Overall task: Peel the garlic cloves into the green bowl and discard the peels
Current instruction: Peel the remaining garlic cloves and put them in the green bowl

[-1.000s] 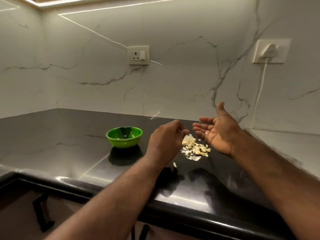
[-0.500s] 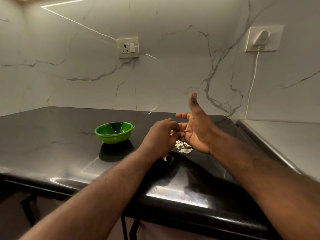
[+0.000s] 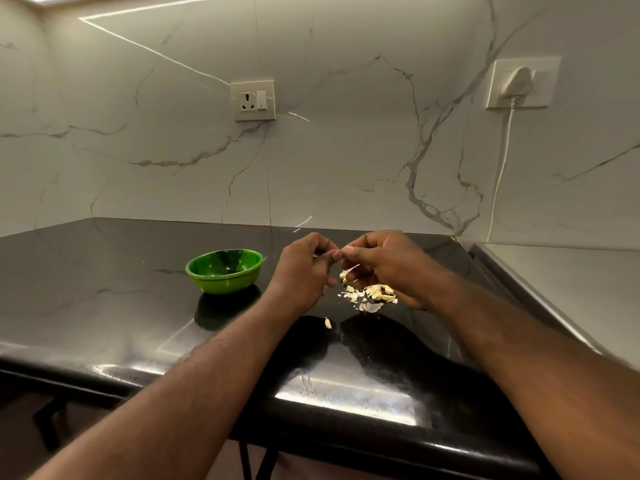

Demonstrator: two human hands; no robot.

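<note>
Curled fingertips (image 3: pixel 348 251) of both hands meet, pinching a garlic clove (image 3: pixel 343 276) that is largely hidden, its long axis indeterminable. Left hand (image 3: pixel 304 273) and right hand (image 3: pixel 385 265) are held knuckles-up above the peel pile (image 3: pixel 373 294), right of the green bowl (image 3: pixel 224 270).

A glossy black countertop (image 3: pixel 104 306) fills the corner, its rounded front edge catching bright reflections. Behind it rises a white marble wall (image 3: pixel 346 150) with grey veins. A cream wall socket (image 3: pixel 253 100) with a single switch sits on the back wall. Further right, a second plate (image 3: pixel 549 84) carries a white plug (image 3: pixel 516 83), whose cord (image 3: pixel 500 174) hangs down to counter level. A pale metallic surface (image 3: pixel 571 282) adjoins the countertop on the right. Dark bars (image 3: pixel 52 424) show beneath the counter's front edge.
</note>
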